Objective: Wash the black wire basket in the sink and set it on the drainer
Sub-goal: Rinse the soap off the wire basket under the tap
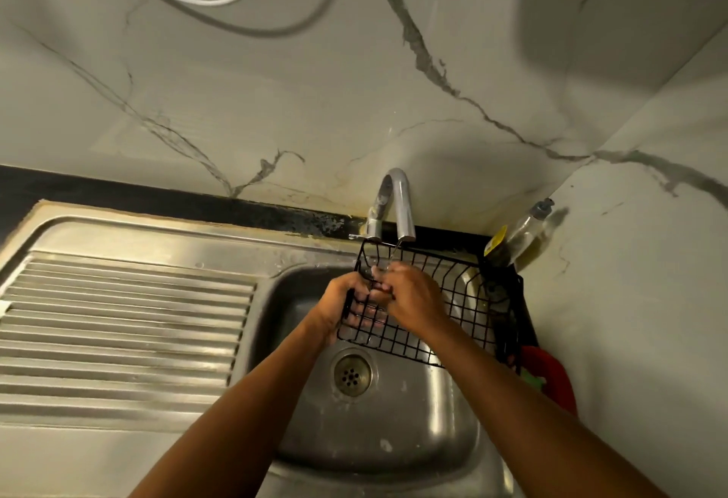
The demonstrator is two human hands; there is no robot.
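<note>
Head view: left hand (339,300), right hand (413,296) grip black wire basket (468,292) (its left end).

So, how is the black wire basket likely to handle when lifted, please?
The black wire basket probably stays stiff: its grid keeps shape though the left hand and right hand hold one end. Open thin wire suggests it is light. Held under the chrome tap, it may be wet and slippery.

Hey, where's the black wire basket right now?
The black wire basket is right of centre in the head view, held above the sink just below the tap, left hand gripping its left end, right hand touching it alongside.
</note>
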